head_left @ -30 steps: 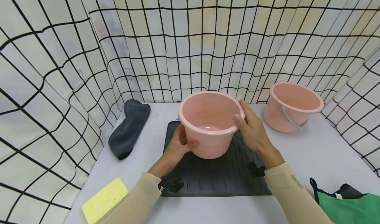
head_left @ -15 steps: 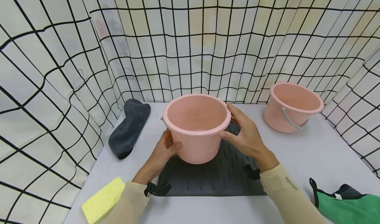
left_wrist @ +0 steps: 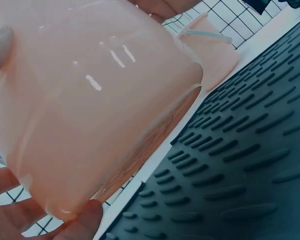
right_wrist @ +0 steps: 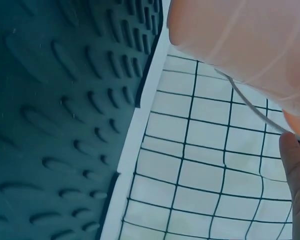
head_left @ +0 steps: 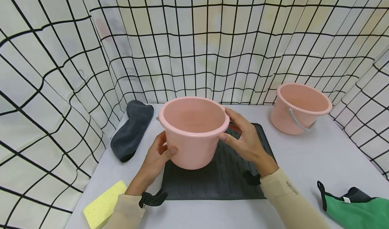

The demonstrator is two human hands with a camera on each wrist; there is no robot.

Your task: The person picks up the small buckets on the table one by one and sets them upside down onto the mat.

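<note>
Both hands hold a pink plastic bucket (head_left: 189,148) over a dark ribbed rubber mat (head_left: 218,185). My left hand (head_left: 153,161) grips the bucket's left side, its thumb on the front wall. In the left wrist view, fingertips (left_wrist: 87,220) curl at the lower edge of the bucket (left_wrist: 105,120), whose underside shows raised off the mat. My right hand (head_left: 246,139) grips the right side just below the rim, thumb in front and other fingers behind. A thin grey handle (right_wrist: 250,105) hangs behind the bucket in the right wrist view, beside a fingertip (right_wrist: 290,145).
A second pink bucket (head_left: 299,109) with a grey handle stands at the back right. At the left lie a dark grey cloth (head_left: 132,131) and a yellow sponge (head_left: 104,203). A green cloth (head_left: 354,208) is at the front right. Black netting over pale walls encloses the white table (head_left: 304,161).
Both hands have carried the bucket leftward and slightly closer. The second bucket, sponge and cloths stay where they were.
</note>
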